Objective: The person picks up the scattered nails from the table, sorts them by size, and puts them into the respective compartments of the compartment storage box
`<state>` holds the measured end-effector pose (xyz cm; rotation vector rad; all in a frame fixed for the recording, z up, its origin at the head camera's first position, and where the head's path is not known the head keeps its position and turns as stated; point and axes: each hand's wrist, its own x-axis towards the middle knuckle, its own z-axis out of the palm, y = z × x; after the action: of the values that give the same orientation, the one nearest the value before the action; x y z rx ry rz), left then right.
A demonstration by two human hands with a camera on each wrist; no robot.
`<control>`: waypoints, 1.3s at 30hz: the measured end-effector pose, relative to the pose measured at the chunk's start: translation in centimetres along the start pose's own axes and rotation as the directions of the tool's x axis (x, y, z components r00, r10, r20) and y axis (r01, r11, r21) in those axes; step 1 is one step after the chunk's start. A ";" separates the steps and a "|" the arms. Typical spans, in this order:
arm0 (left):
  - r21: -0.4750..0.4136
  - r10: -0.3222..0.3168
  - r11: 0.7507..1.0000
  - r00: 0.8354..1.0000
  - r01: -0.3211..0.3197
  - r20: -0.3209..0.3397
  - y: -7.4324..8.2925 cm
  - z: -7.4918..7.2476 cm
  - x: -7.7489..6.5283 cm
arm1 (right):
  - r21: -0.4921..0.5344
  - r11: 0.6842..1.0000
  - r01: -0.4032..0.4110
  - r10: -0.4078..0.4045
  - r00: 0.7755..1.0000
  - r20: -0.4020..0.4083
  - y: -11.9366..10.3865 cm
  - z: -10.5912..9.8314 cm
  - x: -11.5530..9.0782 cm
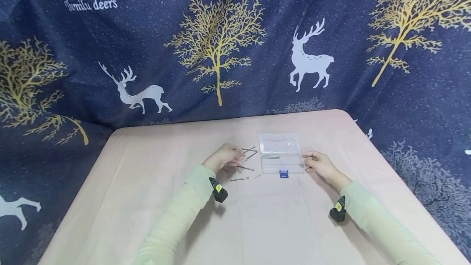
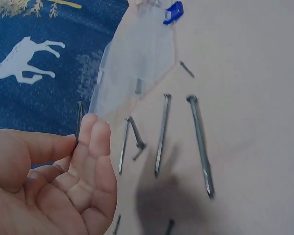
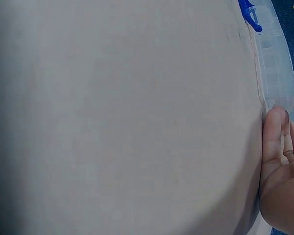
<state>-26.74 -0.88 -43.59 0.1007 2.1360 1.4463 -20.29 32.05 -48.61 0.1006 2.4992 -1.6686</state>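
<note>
Metal nail is pinched between thumb and fingers of the left hand, near several other nails which lie on the pale table, left of the opened clear box. The right hand touches this box's right end; whether its fingers clamp, I cannot tell.

Counted around my two hands: one clear box with one blue latch, at least seven nails on one table, another nail pinched, and at least one inside; behind, three golden trees and two whole white deer.
</note>
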 end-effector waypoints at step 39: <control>0.033 0.081 0.996 0.996 -0.081 -0.020 2.5 5.3 0.3 | 0.000 1.000 0.008 -0.008 1.000 -0.019 0.1 0.2 -0.2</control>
<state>-25.04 4.73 -42.90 0.1869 2.1958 1.4646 -20.03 31.92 -48.79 0.1076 2.5164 -1.6793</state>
